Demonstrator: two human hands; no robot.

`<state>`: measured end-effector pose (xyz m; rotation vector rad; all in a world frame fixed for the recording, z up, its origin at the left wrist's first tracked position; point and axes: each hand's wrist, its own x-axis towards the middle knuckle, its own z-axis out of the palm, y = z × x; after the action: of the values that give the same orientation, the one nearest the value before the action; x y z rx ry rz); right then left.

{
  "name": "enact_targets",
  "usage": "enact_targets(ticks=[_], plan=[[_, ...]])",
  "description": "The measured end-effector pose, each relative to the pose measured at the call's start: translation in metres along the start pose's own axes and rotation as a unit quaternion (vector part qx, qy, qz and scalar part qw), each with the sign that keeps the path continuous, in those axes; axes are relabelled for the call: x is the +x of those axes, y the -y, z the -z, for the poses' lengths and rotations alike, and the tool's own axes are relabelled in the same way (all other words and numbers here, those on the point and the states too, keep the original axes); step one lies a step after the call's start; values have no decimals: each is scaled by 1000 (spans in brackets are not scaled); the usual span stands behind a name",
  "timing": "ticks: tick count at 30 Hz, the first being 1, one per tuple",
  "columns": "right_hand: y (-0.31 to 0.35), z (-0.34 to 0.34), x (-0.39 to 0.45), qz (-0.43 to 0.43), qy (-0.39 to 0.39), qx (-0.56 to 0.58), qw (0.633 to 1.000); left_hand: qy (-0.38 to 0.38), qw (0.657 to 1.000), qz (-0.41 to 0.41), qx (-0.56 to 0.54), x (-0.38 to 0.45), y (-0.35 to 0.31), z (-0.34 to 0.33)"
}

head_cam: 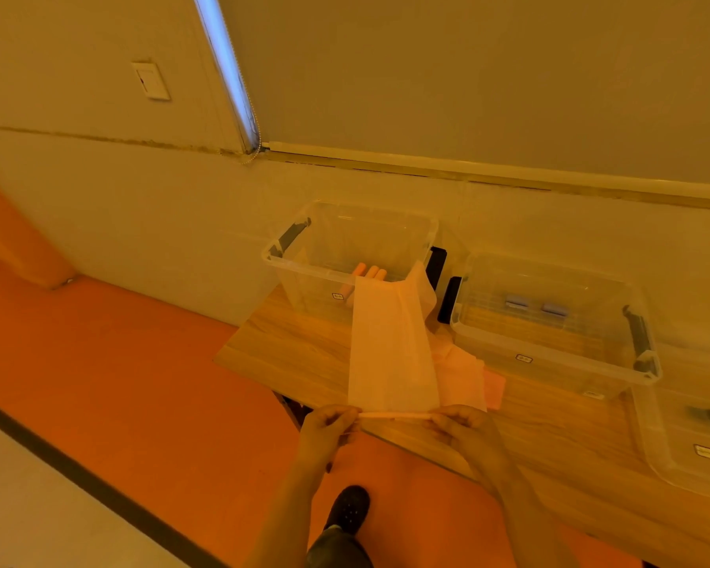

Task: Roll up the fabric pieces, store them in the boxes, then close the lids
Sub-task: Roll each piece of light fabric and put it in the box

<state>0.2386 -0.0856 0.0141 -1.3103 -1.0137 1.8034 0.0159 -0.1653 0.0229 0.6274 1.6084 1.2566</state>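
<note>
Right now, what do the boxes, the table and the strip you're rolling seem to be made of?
The boxes look like clear, glossy plastic: the contents show through the walls. The table has a matte wood-grain surface, maybe laminate. The strip looks like thin, soft, pale fabric, drooping and creasing; both hands, left and right, pinch its rolled edge.

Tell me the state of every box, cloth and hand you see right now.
Left box: open, orange rolls inside.
Middle box: open, two bluish rolls inside.
White fabric strip: flat, near edge just rolled.
Left hand: pinching the strip.
Right hand: pinching the strip.
</note>
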Motion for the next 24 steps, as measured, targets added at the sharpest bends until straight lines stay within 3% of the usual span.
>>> enact_targets(ticks=[11, 24], plan=[[2, -1, -6, 31, -18, -58, 998, -3, 998, -38, 59, 1, 2, 7], [2, 0, -6, 18, 1, -72, 997, 7, 998, -15, 53, -3, 1, 12]])
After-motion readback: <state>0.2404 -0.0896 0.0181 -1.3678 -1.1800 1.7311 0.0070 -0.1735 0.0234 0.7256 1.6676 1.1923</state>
